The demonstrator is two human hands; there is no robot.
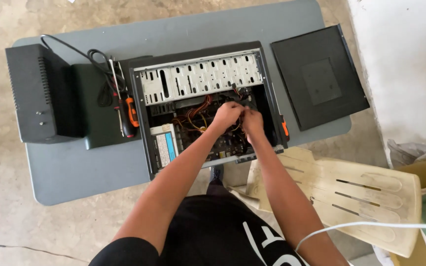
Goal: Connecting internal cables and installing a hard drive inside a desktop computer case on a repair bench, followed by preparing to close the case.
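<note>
An open desktop computer case [146,123] lies on its side on a grey table [75,167], with drive bays, a power supply [164,146], orange wires and the motherboard showing inside. Both my hands reach into its middle. My left hand [227,115] and my right hand [252,123] sit close together over the wiring, fingers pinched around something small among the cables. What they grip is hidden by the fingers.
A black boxy unit [40,93] with a cable stands at the table's left. Screwdrivers with orange handles [131,112] lie beside the case. The black side panel [319,76] rests at the right. A cream plastic chair [351,194] lies near my right arm.
</note>
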